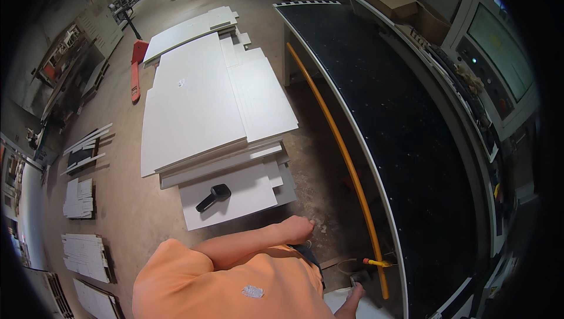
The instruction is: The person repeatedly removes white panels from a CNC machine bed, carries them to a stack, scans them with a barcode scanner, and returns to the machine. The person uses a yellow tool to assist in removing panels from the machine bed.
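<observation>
My left hand (pixel 299 229) is closed in a loose fist in front of my body, with nothing showing out of it. It hangs over the floor between the board stack and the black-topped conveyor table. A black handheld scanner (pixel 214 197) lies on the low white board (pixel 252 198) ahead of my left forearm. My right hand (pixel 354 293) is low at the lower edge, its fingers bent around something small and greyish that I cannot make out. Just beyond it is a tool with a yellow and red handle (pixel 375 262), beside the lower end of the orange rail (pixel 385 286).
Stacked white boards (pixel 194 96) fill the middle. The black tabletop (pixel 405 113) runs along the right, with a control panel (pixel 490 54) beyond. A red pallet jack (pixel 136 72) stands behind the stack. Smaller board piles (pixel 85 254) lie at left; cardboard boxes (pixel 389 0) sit far right.
</observation>
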Available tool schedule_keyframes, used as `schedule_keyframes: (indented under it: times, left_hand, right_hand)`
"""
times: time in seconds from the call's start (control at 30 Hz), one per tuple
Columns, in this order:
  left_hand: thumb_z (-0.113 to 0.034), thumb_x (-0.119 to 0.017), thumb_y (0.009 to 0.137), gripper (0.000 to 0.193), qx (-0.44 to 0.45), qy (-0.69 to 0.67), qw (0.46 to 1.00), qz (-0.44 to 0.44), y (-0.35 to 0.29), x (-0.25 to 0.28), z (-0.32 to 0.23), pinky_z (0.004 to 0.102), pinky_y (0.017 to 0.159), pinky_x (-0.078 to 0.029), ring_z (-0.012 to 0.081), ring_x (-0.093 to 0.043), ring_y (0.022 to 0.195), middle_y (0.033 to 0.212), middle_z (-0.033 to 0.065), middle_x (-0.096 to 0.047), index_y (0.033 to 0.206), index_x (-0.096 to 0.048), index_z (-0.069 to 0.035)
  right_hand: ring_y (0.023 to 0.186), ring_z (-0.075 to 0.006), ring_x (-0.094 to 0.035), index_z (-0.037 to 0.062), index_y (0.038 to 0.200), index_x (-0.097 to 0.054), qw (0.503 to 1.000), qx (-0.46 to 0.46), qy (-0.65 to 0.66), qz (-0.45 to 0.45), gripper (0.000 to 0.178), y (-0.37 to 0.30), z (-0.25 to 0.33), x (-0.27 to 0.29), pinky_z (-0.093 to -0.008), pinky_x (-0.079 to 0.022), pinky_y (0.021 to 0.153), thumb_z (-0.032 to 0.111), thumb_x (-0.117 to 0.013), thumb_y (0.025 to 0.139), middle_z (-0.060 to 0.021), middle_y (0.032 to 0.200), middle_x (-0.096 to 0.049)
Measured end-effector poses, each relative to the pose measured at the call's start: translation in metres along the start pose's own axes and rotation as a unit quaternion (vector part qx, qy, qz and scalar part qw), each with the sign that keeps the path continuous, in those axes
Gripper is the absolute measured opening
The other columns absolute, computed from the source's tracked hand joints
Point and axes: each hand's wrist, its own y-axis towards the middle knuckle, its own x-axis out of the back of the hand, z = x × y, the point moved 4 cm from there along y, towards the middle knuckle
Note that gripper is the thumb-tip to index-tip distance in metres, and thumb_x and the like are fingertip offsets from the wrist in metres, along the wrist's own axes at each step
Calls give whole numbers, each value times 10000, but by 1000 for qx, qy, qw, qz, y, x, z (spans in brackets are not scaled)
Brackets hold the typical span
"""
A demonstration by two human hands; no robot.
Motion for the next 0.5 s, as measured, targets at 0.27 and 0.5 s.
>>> schedule_keyframes:
  times: [0.27, 0.5]
  left_hand:
    - [-221, -612, 881, 288, -79, 63, 995, -7, 61, 1, -43, 526, 692, -567, 448, -684, 776, 795, 244, -687, 1013, -630, 35]
    - [-271, -614, 903, 326, -199, 101, 975, 10, 146, 41, -85, 536, 709, -557, 462, -672, 790, 814, 254, -686, 1014, -630, 36]
  right_hand:
    - [1345, -326, -454, 57, 1357, -486, 960, 3, 200, 194, 520, -1, 96, -60, -514, -354, 1142, 189, -707, 906, -145, 1403, -493]
    - [1050, -286, -648, 118, 1267, -523, 950, 23, 287, 123, 359, -18, 98, -44, -479, -491, 981, 336, -607, 994, -112, 1141, -657]
